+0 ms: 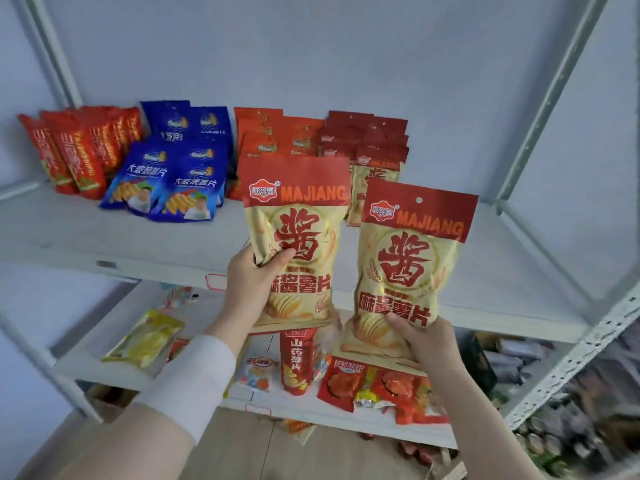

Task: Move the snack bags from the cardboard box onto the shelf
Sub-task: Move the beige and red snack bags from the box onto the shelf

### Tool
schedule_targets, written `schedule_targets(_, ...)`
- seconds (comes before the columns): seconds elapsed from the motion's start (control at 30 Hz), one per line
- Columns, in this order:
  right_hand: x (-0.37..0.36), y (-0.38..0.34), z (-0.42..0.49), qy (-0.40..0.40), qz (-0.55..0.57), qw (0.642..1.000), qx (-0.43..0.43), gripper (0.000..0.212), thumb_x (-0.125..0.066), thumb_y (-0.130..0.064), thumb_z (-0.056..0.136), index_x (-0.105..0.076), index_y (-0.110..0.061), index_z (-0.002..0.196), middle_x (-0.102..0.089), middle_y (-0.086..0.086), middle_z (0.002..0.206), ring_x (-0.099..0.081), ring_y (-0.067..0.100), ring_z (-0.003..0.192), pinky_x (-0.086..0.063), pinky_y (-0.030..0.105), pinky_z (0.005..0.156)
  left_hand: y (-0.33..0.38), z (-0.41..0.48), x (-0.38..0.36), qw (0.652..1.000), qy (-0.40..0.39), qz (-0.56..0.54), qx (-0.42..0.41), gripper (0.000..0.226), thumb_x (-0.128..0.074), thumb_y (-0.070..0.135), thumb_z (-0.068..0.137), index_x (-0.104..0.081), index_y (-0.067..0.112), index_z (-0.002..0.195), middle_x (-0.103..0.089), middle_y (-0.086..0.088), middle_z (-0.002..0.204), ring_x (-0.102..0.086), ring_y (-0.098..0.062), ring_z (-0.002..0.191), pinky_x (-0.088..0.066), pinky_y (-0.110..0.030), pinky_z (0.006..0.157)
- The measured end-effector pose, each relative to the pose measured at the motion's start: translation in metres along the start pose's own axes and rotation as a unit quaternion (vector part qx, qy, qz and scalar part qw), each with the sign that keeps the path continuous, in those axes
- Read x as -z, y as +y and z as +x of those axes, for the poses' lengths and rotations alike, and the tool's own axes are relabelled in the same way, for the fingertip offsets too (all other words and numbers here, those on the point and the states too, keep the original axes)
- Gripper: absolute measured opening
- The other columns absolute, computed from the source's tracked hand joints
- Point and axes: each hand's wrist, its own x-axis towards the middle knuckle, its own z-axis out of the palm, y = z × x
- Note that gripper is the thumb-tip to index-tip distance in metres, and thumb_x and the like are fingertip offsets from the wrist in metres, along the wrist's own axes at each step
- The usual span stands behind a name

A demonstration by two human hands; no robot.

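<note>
The left hand [254,271] gripped one MAJIANG bag [298,244] by its lower left edge, thumb across the printed front and fingers behind, so the bag stood upright with its red header uppermost. The right hand [420,336] pinched a second MAJIANG bag [414,261] near its bottom, thumb on the front, and that bag rose above the hand, tilted slightly to the right. Holding each low probably left the tops free to lean against the stock behind. Both bags hung in front of the upper shelf [86,233], just ahead of a row of like bags [374,168] at its back right, with blue bags [166,178] and orange-red bags [79,150] further left. The cardboard box was not clearly in view. A lower shelf [104,372] carried mixed snacks.
</note>
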Motion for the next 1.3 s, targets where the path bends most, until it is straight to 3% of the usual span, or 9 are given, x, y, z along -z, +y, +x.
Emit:
schedule_targets(0.2, 0.0, -0.011, 0.115, 0.027, 0.003, 1.0, -0.002, 0.011, -0.075, -0.021, 0.075, -0.064, -0.02, 0.076, -0.069, -0.002, 0.075, -0.065, 0.014, 0.072, -0.051, 0.026, 0.063, -0.041, 0.112, -0.057, 1.0, -0.021, -0.013, 0.015, 0.023, -0.07, 0.028, 0.081, -0.064, 0.019, 0.102, -0.07, 0.004, 0.098, -0.067, -0.012, 0.093, -0.054, -0.033, 0.079)
schedule_targets(0.33, -0.016, -0.022, 0.205, 0.027, -0.013, 0.999, -0.013, 0.011, -0.076, -0.022, 0.075, -0.066, -0.018, 0.079, -0.066, -0.008, 0.064, -0.059, 0.012, 0.062, -0.046, 0.024, 0.058, -0.071, 0.191, -0.093, 0.999, -0.034, -0.006, 0.035, 0.023, -0.07, 0.025, 0.082, -0.064, 0.018, 0.103, -0.069, 0.004, 0.098, -0.066, -0.015, 0.096, -0.054, -0.034, 0.083)
schedule_targets(0.5, -0.032, -0.019, 0.292, 0.03, -0.025, 0.999, -0.027, 0.014, -0.076, -0.023, 0.075, -0.063, -0.024, 0.082, -0.068, -0.006, 0.081, -0.063, 0.012, 0.078, -0.048, 0.023, 0.065, -0.11, 0.273, -0.136, 0.995, -0.059, 0.037, 0.068, 0.034, -0.069, 0.035, 0.081, -0.063, 0.015, 0.108, -0.07, 0.001, 0.104, -0.066, -0.014, 0.096, -0.054, -0.04, 0.087)
schedule_targets(0.6, -0.037, -0.013, 0.326, 0.045, -0.049, 0.998, -0.019, 0.034, -0.078, -0.026, 0.073, -0.058, -0.021, 0.099, -0.066, -0.006, 0.091, -0.063, 0.014, 0.086, -0.049, 0.027, 0.071, -0.125, 0.303, -0.159, 0.992, -0.07, 0.086, 0.065, 0.035, -0.066, 0.037, 0.083, -0.063, 0.016, 0.111, -0.068, 0.001, 0.108, -0.063, -0.015, 0.101, -0.051, -0.034, 0.087)
schedule_targets(0.8, -0.044, -0.008, 0.355, 0.108, -0.102, 0.989, -0.008, 0.085, -0.081, -0.027, 0.068, -0.031, -0.019, 0.135, -0.054, -0.002, 0.106, -0.057, 0.015, 0.095, -0.051, 0.034, 0.081, -0.143, 0.331, -0.185, 0.985, -0.064, 0.145, 0.07, 0.043, -0.066, 0.033, 0.085, -0.054, 0.011, 0.119, -0.062, 0.001, 0.113, -0.057, -0.015, 0.107, -0.038, -0.017, 0.081)
schedule_targets(0.93, -0.049, -0.002, 0.353, 0.133, -0.127, 0.983, 0.019, 0.089, -0.078, -0.029, 0.071, -0.023, -0.023, 0.14, -0.054, -0.001, 0.106, -0.056, 0.015, 0.097, -0.048, 0.031, 0.078, -0.148, 0.327, -0.198, 0.985, -0.012, 0.151, 0.078, 0.051, -0.068, 0.028, 0.085, -0.045, 0.007, 0.125, -0.053, 0.003, 0.109, -0.053, -0.009, 0.099, -0.034, -0.006, 0.069)
schedule_targets(1.1, -0.051, 0.007, 0.353, 0.144, -0.261, 0.952, 0.076, 0.085, -0.07, -0.04, 0.077, -0.023, -0.018, 0.144, -0.042, 0.007, 0.133, -0.037, 0.023, 0.125, -0.035, 0.038, 0.104, -0.155, 0.321, -0.203, 0.982, 0.059, 0.177, 0.023, 0.063, -0.069, 0.029, 0.083, -0.04, 0.007, 0.134, -0.048, -0.008, 0.131, -0.042, -0.018, 0.124, -0.032, -0.019, 0.101)
schedule_targets(1.2, -0.052, 0.005, 0.348, 0.151, -0.332, 0.925, 0.103, 0.084, -0.063, -0.044, 0.082, -0.02, -0.011, 0.146, -0.034, 0.013, 0.139, -0.029, 0.028, 0.126, -0.029, 0.039, 0.106, -0.148, 0.313, -0.2, 0.953, 0.059, 0.297, -0.016, 0.058, -0.061, 0.034, 0.088, -0.04, 0.01, 0.137, -0.037, -0.013, 0.143, -0.03, -0.025, 0.134, -0.027, -0.028, 0.107)
schedule_targets(1.3, -0.047, -0.004, 0.337, 0.152, -0.336, 0.923, 0.113, 0.075, -0.054, -0.04, 0.089, -0.017, -0.01, 0.146, -0.026, 0.014, 0.146, -0.022, 0.03, 0.132, -0.024, 0.043, 0.109, -0.135, 0.298, -0.182, 0.928, 0.006, 0.366, -0.064, 0.053, -0.055, 0.034, 0.091, -0.042, 0.01, 0.136, -0.042, -0.011, 0.14, -0.036, -0.026, 0.131, -0.033, -0.034, 0.107)
